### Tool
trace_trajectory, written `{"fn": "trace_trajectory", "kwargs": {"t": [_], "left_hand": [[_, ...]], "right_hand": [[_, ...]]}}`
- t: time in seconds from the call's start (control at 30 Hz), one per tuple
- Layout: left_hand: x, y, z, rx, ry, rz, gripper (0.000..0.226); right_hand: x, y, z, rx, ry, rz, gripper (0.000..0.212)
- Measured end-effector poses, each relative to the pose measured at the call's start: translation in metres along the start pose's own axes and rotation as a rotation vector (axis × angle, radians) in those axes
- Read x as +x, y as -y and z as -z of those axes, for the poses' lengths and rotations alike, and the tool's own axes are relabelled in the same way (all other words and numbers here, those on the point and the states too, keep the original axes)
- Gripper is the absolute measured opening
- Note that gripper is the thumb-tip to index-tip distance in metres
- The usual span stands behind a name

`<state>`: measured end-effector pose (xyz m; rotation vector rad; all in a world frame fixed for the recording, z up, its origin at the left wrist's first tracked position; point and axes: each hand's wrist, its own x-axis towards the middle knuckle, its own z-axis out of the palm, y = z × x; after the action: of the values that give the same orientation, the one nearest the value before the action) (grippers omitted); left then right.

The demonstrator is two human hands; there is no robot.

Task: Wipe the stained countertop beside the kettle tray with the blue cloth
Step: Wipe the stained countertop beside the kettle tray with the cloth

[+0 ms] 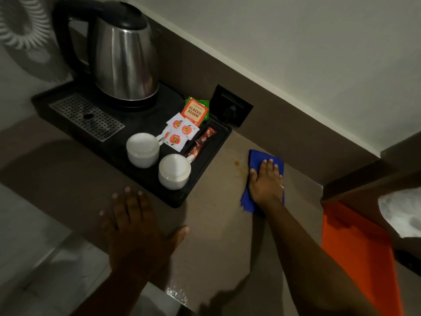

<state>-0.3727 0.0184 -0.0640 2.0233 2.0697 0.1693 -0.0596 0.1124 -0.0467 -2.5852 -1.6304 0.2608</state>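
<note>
A blue cloth lies flat on the beige countertop, just right of the black kettle tray. My right hand presses down on the cloth with fingers spread and pointing toward the wall. A small yellow-brown stain shows on the counter just left of the cloth, between it and the tray. My left hand rests flat on the counter in front of the tray, fingers apart, holding nothing.
On the tray stand a steel kettle, two upturned white cups, tea sachets and a perforated drip grille. A black wall socket sits behind the tray. An orange cloth hangs at the right.
</note>
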Motion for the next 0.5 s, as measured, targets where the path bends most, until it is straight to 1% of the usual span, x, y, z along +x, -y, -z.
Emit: {"fn": "trace_trajectory", "kwargs": {"t": [0.1, 0.17, 0.2, 0.23, 0.3, 0.4, 0.43, 0.5], "left_hand": [[-0.002, 0.000, 0.002, -0.002, 0.000, -0.014, 0.129], [-0.003, 0.002, 0.004, -0.007, -0.021, -0.021, 0.127], [-0.003, 0.002, 0.005, -0.011, -0.023, -0.023, 0.127], [-0.004, 0.002, 0.006, -0.014, -0.016, -0.024, 0.128], [-0.003, 0.003, 0.007, -0.011, -0.002, -0.019, 0.130], [-0.003, 0.002, 0.007, -0.009, -0.004, -0.013, 0.132], [-0.003, 0.001, 0.007, -0.009, -0.008, -0.013, 0.132], [-0.002, 0.000, 0.007, -0.001, -0.013, -0.015, 0.133]], "right_hand": [[-0.034, 0.007, -0.003, 0.018, 0.029, 0.195, 0.067], [-0.055, -0.011, -0.001, 0.003, 0.042, 0.303, 0.066], [-0.059, -0.023, 0.001, -0.002, 0.047, 0.325, 0.066], [-0.056, -0.034, 0.004, -0.001, 0.046, 0.317, 0.065], [-0.037, -0.048, 0.008, 0.007, 0.032, 0.220, 0.065], [0.000, -0.035, 0.010, -0.029, 0.007, 0.052, 0.065], [0.009, -0.025, 0.009, -0.042, 0.010, 0.036, 0.065], [0.013, -0.002, 0.006, -0.028, 0.034, 0.089, 0.065]]}}
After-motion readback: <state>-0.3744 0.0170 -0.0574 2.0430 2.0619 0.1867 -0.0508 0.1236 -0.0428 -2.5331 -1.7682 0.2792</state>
